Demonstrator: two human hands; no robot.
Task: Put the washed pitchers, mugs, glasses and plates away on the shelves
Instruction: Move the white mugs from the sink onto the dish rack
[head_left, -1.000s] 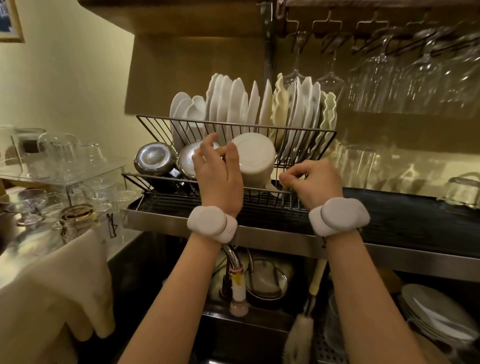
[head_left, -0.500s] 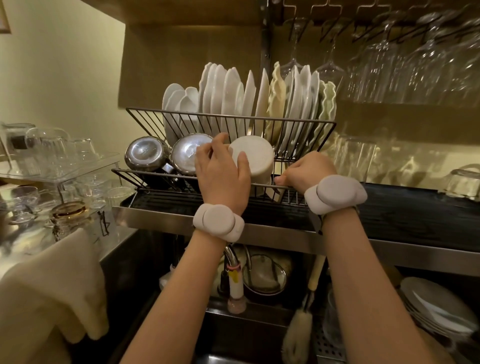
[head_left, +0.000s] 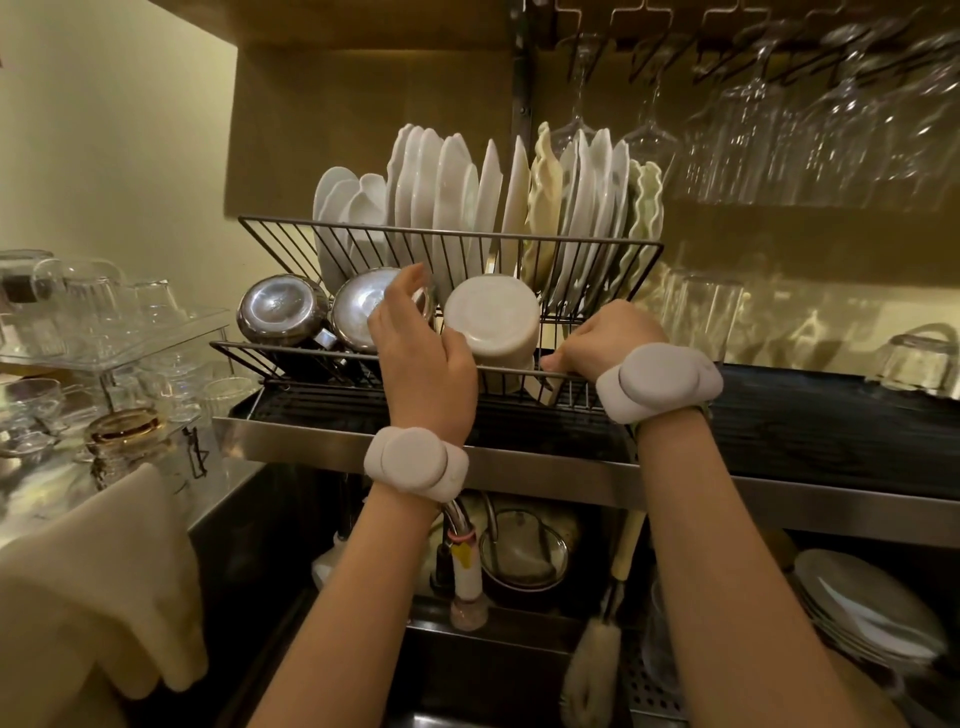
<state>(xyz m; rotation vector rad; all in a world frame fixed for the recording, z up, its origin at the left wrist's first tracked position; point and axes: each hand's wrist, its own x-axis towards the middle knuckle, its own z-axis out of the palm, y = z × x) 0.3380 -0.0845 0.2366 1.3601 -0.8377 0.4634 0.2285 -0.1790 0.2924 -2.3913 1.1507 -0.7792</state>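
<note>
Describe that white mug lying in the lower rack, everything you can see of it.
The white mug lies on its side in the lower tier of the wire dish rack, its flat round base facing the camera. It looks like matte ceramic, cream-white, plain and unmarked; no handle shows from here. It sits just right of two steel bowls and below the upright plates. The left hand is against its left side; whether it grips the mug cannot be told. The right hand holds the rack's front wire beside it.

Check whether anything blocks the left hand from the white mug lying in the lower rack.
Nothing visible does. The left hand is right beside the white mug, with its thumb side at the mug's left wall. The steel pitcher sits behind the fingers, and the right hand grips the rack's front wire.
</note>
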